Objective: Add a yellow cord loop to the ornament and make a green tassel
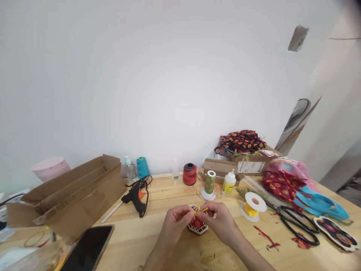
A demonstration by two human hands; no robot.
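My left hand (pixel 180 222) and my right hand (pixel 216 220) meet at the middle of the table's near part, both closed in a pinch. Between their fingertips is a thin yellow cord (pixel 205 209), and both hands grip it. Just under the fingers is a small lattice-edged ornament (pixel 199 227) with a dark red patterned fabric centre. The fingers cover part of its upper half. To the right of my right hand stands a white spool of yellow cord (pixel 252 209).
A hot glue gun (pixel 138 197), a long cardboard box (pixel 81 195) and a phone (pixel 88 248) lie left. Thread spools (pixel 190 174) and a glue bottle (pixel 229 182) stand behind my hands. Black-handled scissors (pixel 299 224), fabric (pixel 282 184) and another ornament (pixel 335 233) are at right.
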